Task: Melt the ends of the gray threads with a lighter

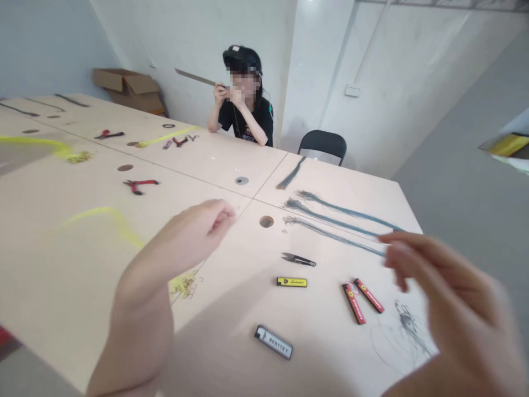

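Note:
My left hand (198,229) is raised over the middle of the table, its fingers curled closed. A tiny hook-like thing (238,208) shows just off its fingertips; whether the hand holds it I cannot tell. My right hand (446,298) is up at the right, thumb and forefinger pinched together, and anything between them is too thin to see. Beyond its fingertips lie bundles of blue-green line (343,215) with fishhooks at their ends. Below my left forearm is a heap of gold fishhooks (185,285) on yellow line (119,218).
Thread snips (298,259), a yellow lighter (291,282), a grey lighter (273,342) and two red lighters (361,300) lie between my hands. Tangled line (407,325) is near my right wrist. Red-handled pliers (140,184) lie left. Opposite sits a person (248,116) holding a long strip.

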`<state>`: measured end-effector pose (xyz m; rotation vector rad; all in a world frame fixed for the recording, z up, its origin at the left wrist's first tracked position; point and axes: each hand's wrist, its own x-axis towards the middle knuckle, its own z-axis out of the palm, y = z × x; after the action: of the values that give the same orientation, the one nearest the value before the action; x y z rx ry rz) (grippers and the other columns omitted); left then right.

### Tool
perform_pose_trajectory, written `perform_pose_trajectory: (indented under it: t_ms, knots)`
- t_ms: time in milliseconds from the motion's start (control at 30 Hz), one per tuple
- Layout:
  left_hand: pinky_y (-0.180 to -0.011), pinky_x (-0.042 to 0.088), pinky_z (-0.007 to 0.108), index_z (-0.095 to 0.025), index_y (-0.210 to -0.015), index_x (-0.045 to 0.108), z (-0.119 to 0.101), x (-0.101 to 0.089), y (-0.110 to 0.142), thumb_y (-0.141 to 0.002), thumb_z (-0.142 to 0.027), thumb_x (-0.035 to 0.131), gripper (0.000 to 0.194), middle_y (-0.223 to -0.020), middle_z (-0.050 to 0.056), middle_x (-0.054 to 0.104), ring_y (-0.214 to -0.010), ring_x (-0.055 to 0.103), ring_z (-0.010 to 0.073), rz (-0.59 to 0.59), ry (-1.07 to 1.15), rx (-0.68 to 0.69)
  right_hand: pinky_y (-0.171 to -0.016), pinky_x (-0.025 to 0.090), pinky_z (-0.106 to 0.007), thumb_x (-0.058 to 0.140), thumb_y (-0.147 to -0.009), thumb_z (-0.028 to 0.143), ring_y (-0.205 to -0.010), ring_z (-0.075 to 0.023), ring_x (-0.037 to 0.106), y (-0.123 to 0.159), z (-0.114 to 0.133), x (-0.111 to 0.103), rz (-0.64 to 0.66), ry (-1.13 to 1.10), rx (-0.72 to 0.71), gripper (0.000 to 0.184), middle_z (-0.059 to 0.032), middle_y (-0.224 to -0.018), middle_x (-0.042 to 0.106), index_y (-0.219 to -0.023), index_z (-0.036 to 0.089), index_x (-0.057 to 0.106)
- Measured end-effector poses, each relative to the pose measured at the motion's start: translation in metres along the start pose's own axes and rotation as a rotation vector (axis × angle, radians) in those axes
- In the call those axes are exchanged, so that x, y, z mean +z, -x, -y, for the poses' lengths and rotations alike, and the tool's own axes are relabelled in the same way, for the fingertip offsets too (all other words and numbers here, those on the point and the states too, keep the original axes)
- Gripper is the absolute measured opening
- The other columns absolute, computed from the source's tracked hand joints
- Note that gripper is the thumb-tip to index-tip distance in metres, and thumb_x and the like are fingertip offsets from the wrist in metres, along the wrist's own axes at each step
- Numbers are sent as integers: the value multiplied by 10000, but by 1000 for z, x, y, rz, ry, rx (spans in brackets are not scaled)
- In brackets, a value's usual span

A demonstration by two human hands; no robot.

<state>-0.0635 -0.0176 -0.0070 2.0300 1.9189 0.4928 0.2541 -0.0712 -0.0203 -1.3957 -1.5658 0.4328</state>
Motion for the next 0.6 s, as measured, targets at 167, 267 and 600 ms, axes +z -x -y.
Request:
perform_pose_trajectory:
  t_ms: [167,267,600]
  knots:
    - [-685,421,260,-218,-882,589,-49,18,-8,-947,-527,458,341,-769,-11,542,-738,512,155,331,474,258,-564,502,-248,589,-961,310,-675,-123,576,-16,13,50,263,-94,-66,146,-37,-976,673,-1037,268,707]
    - [-639,384,242,-221,-852,581,-56,29,-14,-965,-537,469,354,-732,-26,430,-695,432,133,467,570,278,-580,491,-238,594,-960,276,-658,-102,536,-14,13,55,258,-102,-67,110,-24,-968,658,-957,251,701]
    - [-697,411,246,-224,-829,567,-50,38,-22,-964,-564,494,373,-771,-22,430,-739,435,138,524,654,281,-549,463,-239,658,-922,281,-656,-105,541,-14,17,48,251,-194,-43,83,-12,-872,640,-880,249,721]
